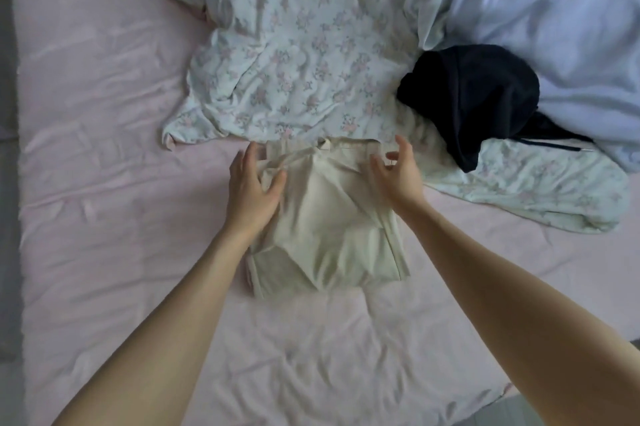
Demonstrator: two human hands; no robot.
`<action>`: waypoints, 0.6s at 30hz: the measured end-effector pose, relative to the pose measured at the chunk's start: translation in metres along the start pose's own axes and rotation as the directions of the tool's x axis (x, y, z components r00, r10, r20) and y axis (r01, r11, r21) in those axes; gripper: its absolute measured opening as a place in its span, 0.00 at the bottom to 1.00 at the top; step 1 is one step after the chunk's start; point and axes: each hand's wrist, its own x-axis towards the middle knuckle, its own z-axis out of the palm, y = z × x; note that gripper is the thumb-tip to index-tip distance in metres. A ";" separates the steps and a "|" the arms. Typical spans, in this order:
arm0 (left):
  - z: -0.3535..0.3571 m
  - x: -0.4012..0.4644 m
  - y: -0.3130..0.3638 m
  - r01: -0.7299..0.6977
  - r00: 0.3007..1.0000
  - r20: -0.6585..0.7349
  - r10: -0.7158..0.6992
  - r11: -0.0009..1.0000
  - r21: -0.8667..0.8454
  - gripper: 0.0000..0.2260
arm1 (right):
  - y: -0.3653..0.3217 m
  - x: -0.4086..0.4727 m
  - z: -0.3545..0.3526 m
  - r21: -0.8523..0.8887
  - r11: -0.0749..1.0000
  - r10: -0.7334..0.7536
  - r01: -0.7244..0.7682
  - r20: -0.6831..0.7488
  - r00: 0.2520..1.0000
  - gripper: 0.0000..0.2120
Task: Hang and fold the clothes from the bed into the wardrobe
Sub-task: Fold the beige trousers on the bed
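A cream garment (329,217) lies folded into a rough rectangle on the pink bed sheet (104,183), its waistband and drawstring at the far end. My left hand (254,185) lies along its upper left edge, fingers relaxed, thumb touching the cloth near the drawstring. My right hand (398,171) hovers at the upper right corner with fingers loosely spread, thumb on the cloth. A dark navy garment (478,100) with a cord lies crumpled to the right, apart from both hands.
A floral duvet (298,55) is bunched across the far side of the bed and runs under the navy garment. A pale blue cover (554,17) is heaped at the top right. Bare pink sheet spreads left and in front. The bed's edge shows at bottom right.
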 end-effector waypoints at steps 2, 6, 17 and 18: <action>0.012 -0.010 -0.025 0.097 0.995 -0.019 -0.098 0.994 -0.047 0.27 | 0.016 -0.002 0.006 -0.086 0.996 0.019 -0.017 0.016 1.000 0.27; 0.033 -0.036 -0.051 0.292 0.953 -0.004 -0.303 0.920 -0.262 0.23 | 0.059 -0.032 0.015 -0.229 0.972 0.063 -0.052 0.041 0.997 0.14; 0.030 -0.004 -0.036 0.166 0.963 -0.175 -0.207 0.961 -0.223 0.18 | 0.089 -0.048 0.004 -0.441 0.890 0.066 -0.117 -0.129 0.989 0.09; 0.027 0.009 -0.034 0.163 0.961 -0.184 -0.208 0.958 -0.235 0.18 | 0.081 -0.039 0.005 -0.411 0.906 0.049 -0.105 -0.142 0.989 0.09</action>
